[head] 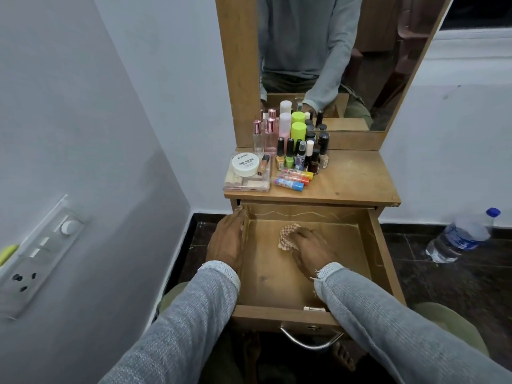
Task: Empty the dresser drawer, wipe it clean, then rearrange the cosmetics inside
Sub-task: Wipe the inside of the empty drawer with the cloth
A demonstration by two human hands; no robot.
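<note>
**Wood, cloth, plastic and metal**

The drawer (277,275) and worktop (352,178) are showing matt, grained wood. A checked woven cloth (288,236) is lying crumpled on it. The handle (307,343) is gleaming as polished metal. The clear case (246,178) is looking like glossy plastic; the sleeves (388,314) are showing ribbed knit.

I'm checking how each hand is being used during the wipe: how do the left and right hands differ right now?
The left hand rests on the drawer's left wall, at its rim; the right hand is down inside the drawer. The right hand presses a checked cloth against the drawer floor; the left hand holds no cloth. Both wear grey sleeves and reach forward over the open drawer.
</note>
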